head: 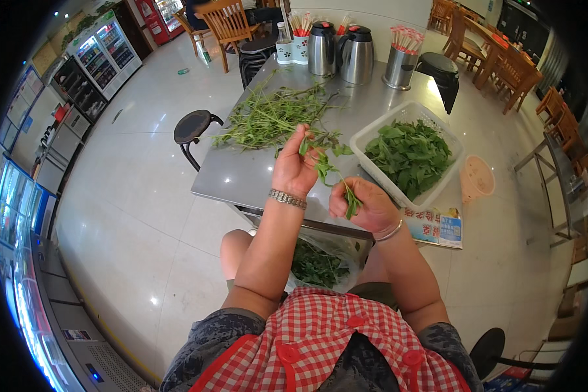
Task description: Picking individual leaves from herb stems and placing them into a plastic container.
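Note:
Between my hands stretches a leafy green sprig (325,166) above the metal table (240,179). My left hand (298,164), with a metal watch band at the wrist, pinches its upper part. The fingers of my right hand (365,203), below a silver bangle, are closed on its lower leafy tip (353,203). Beyond my left hand lies a loose heap of green stems (279,110). To the right of my hands, a white plastic basket (360,142) holds picked leaves (409,154). Under the table edge, a clear plastic bag (355,257) contains more greens (318,264) at my lap.
Two steel vacuum jugs (356,56), a chopstick holder (401,66) and a white floral caddy (292,51) line the table's far end. A black stool (193,126) stands left. An orange bin (479,177) is on the floor to the right.

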`<state>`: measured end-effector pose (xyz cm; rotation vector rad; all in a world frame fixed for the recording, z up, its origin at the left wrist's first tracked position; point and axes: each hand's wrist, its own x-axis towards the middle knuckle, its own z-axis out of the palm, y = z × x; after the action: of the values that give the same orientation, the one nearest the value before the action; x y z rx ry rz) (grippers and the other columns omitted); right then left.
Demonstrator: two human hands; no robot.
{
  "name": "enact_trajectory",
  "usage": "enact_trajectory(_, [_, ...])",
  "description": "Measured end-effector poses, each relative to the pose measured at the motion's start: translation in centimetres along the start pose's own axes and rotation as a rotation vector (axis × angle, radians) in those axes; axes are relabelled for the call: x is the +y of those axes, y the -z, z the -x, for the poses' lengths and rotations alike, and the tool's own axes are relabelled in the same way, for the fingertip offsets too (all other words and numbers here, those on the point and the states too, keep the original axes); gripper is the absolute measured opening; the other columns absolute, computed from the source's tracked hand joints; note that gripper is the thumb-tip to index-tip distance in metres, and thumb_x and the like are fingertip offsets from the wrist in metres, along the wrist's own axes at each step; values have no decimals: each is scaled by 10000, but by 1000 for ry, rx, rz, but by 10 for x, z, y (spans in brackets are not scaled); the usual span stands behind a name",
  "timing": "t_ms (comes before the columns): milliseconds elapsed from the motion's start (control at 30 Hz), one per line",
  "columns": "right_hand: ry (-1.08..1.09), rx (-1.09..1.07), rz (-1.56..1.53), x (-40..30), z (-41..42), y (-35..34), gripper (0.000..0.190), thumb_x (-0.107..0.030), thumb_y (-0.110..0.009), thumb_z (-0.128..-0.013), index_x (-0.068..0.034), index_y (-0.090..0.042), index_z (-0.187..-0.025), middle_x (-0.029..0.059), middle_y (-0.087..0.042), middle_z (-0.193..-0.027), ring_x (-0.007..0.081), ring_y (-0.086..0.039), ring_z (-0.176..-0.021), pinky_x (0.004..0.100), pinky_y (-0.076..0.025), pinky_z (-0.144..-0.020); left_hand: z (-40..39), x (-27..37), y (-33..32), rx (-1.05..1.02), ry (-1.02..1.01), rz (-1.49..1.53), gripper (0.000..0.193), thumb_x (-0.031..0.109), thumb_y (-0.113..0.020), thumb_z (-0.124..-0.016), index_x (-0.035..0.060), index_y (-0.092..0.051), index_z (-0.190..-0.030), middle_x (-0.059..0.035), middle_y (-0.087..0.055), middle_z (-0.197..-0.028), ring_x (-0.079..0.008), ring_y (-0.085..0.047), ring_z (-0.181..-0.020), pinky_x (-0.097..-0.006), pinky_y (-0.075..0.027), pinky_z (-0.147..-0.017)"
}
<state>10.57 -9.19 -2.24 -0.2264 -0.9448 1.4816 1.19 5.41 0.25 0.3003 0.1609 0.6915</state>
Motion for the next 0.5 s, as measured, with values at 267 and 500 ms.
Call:
enact_trajectory(267, [21,426,432,0,13,-15,246,-218,-481,-945,4,-575,-894,48,-538,-746,119,-485,-658,269,-404,-634,-3,9,10,-12,-118,-3,124,182,-621,-874,87,-585,-945,9,-596,-777,-87,-512,-600,-219,-427,-541])
enact_trajectory(500, [174,1038,1508,-88,48,-16,228,-193,-555,-892,15,-643,-928,66,-618,-796,177,-578,-753,281,-464,-716,-8,19,2,133,-286,-74,87,158,-613,-877,79,-585,-899,12,-592,-760,-64,-513,-601,-213,-418,-519])
